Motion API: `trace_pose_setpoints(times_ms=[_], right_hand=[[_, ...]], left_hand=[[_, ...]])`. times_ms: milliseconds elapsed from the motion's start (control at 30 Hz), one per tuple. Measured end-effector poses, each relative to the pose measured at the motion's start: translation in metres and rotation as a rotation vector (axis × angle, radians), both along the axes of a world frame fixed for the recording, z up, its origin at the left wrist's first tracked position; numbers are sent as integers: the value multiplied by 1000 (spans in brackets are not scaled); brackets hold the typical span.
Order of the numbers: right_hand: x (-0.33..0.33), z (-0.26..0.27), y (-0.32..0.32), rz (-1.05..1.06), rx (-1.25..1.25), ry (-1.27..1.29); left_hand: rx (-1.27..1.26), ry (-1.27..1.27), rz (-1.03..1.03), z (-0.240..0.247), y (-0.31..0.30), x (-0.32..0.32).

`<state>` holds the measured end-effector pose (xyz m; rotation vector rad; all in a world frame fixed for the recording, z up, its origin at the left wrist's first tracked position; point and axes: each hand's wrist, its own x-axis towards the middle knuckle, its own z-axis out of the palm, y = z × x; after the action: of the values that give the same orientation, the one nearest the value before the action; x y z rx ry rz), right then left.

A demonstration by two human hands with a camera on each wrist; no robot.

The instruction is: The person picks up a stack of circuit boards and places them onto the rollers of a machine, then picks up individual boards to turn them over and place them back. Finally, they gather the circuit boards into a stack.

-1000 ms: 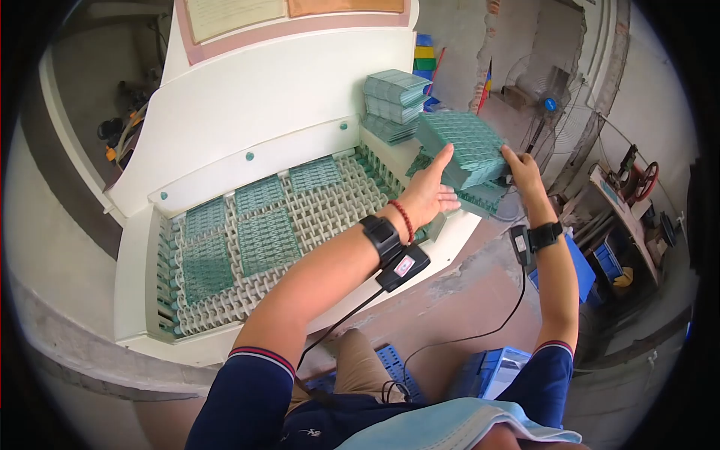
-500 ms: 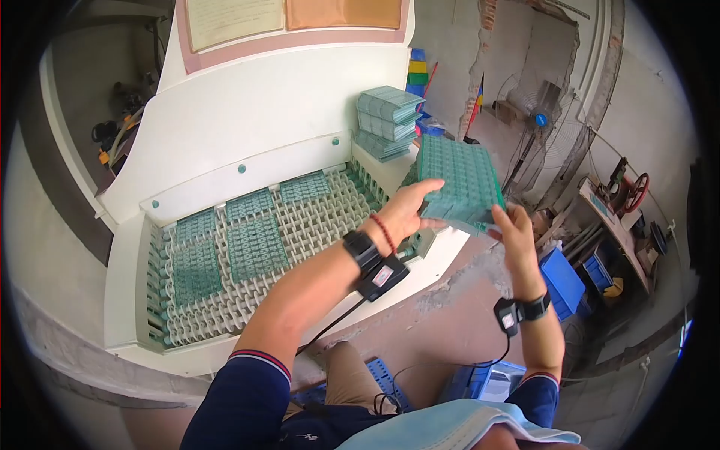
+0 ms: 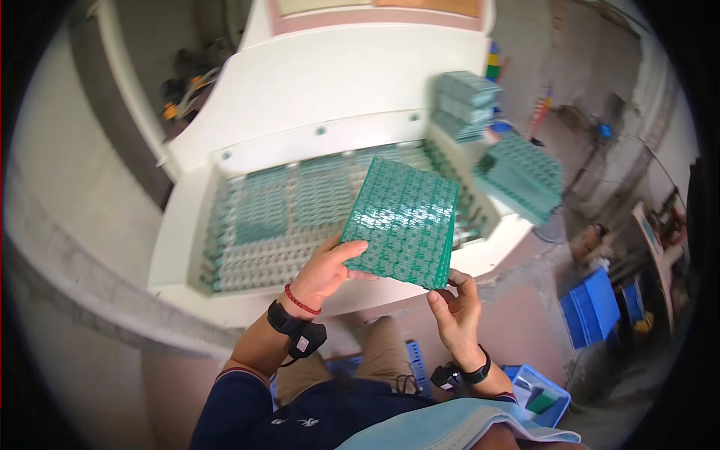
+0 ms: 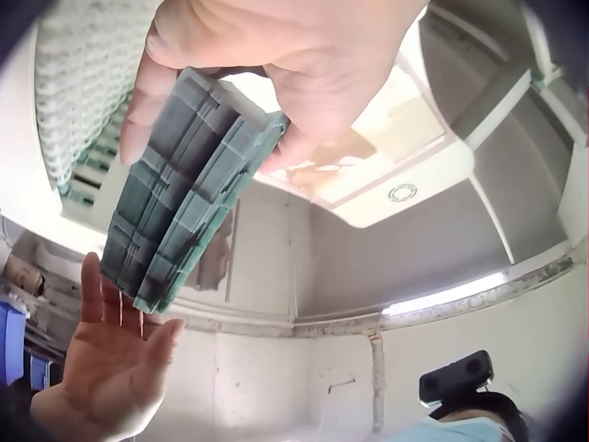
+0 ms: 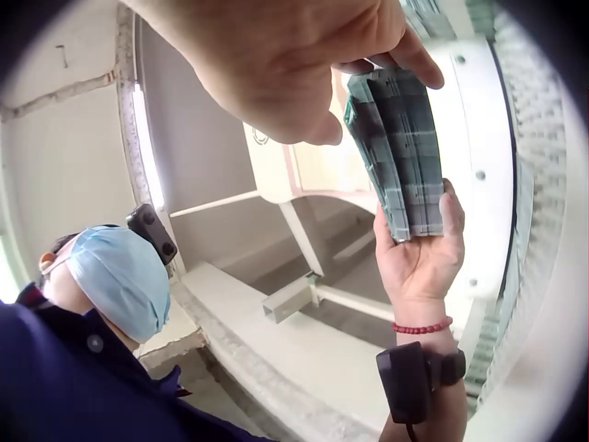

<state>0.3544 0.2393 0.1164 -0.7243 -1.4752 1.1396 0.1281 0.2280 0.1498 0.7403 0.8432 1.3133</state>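
Note:
A stack of green printed circuit boards [image 3: 405, 225] is held tilted in front of the body, overlapping the machine's conveyor in the head view. My left hand [image 3: 322, 274] grips its left edge, thumb on the top face and fingers underneath. At the lower right corner, my right hand [image 3: 459, 311] touches the stack with its fingers while the thumb stands off. The left wrist view shows that right hand [image 4: 115, 368] with extended fingers at the end of the stack [image 4: 175, 175]. Seen from the right wrist, the layered edges are slightly fanned apart.
Boards [image 3: 259, 210] lie in rows on the white roller conveyor [image 3: 247, 281]. On the machine's right ledge are another group of boards [image 3: 529, 172] and a taller pile [image 3: 465, 101]. A blue bin [image 3: 589, 307] and a blue crate [image 3: 564, 405] stand at the right.
My left hand took hold of the stack at the right ledge. Both hands have brought it left and closer to my body, its face turned toward me. The head view has swung left.

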Motion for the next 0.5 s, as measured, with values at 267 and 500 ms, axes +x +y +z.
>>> trace_pose_setpoints(times_ms=[267, 500], right_hand=[[-130, -27, -46, 518, -33, 20], [-248, -28, -97, 761, 107, 44]], left_hand=[[0, 162, 548, -19, -165, -95], [-31, 82, 857, -25, -256, -163]])
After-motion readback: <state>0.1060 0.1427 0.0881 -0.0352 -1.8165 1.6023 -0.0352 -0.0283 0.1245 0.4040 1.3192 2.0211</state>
